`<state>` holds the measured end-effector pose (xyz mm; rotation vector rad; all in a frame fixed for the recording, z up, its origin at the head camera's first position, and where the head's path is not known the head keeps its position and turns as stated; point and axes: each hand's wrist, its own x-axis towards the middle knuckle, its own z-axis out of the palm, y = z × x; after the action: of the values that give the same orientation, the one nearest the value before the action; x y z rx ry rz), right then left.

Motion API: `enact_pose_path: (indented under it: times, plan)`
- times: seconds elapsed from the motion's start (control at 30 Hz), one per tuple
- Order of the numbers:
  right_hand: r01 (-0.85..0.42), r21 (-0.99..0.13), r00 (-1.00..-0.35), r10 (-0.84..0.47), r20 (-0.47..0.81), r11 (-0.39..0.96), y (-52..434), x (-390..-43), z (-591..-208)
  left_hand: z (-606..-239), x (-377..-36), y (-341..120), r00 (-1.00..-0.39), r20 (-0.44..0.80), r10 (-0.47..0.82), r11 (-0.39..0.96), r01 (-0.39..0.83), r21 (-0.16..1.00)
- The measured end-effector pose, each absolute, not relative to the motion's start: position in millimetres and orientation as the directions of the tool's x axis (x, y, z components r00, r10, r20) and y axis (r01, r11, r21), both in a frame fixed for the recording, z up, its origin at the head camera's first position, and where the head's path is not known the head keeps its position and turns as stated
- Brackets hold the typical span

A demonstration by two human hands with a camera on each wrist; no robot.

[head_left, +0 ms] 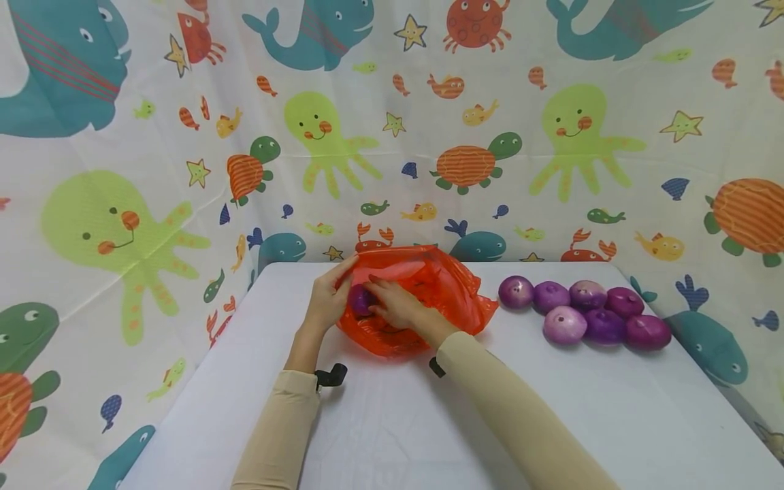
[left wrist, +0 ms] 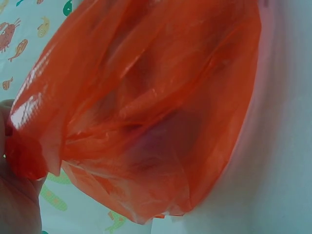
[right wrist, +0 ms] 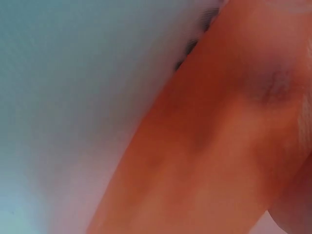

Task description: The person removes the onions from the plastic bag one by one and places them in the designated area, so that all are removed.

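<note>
An orange plastic bag (head_left: 441, 286) lies on the white table (head_left: 392, 422), its mouth facing left. My left hand (head_left: 327, 303) grips the bag's upper edge and holds the mouth up. My right hand (head_left: 395, 306) reaches into the mouth, fingers curled over a purple onion (head_left: 360, 299) just inside. The left wrist view is filled by the orange bag (left wrist: 146, 112), with a purple shade (left wrist: 156, 141) showing through the film and my left hand (left wrist: 14, 195) pinching the edge at the lower left. In the right wrist view only blurred orange bag (right wrist: 209, 146) and table (right wrist: 73, 97) show.
Several purple onions (head_left: 588, 313) lie in a cluster on the right of the table, close to the bag. A sea-animal printed curtain (head_left: 392, 136) hangs behind and at both sides. The table's front half is bare white.
</note>
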<state>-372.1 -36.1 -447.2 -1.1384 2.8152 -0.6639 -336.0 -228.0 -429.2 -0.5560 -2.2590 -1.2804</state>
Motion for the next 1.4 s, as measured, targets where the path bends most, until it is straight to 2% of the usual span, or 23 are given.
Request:
enact_pose_path:
  times: [0.27,0.5,0.67,0.9,1.17,1.4]
  plan:
    - [-0.745,-0.237,-0.657,-0.749,0.092,0.624,-43,-370,-443,-427,-335,-228,-0.81,0.578,0.096,0.483,0.546,0.685]
    - [-0.726,-0.134,-0.682,-0.731,0.017,0.674,-46,-370,-436,-425,-337,-227,-0.798,0.596,0.094,0.459,0.566,0.685]
    - [-0.682,-0.178,-0.717,-0.696,-0.026,0.709,-46,-372,-437,-424,-340,-227,-0.789,0.605,0.105,0.453,0.58,0.677]
    - [-0.636,-0.318,-0.738,-0.674,-0.012,0.703,-40,-375,-443,-425,-339,-227,-0.801,0.589,0.109,0.475,0.562,0.677]
    - [-0.66,-0.271,-0.743,-0.663,0.092,0.701,-26,-377,-444,-425,-335,-228,-0.818,0.565,0.105,0.474,0.541,0.695]
    - [-0.69,-0.301,-0.72,-0.663,0.202,0.658,-7,-371,-435,-426,-335,-228,-0.824,0.557,0.104,0.47,0.534,0.703]
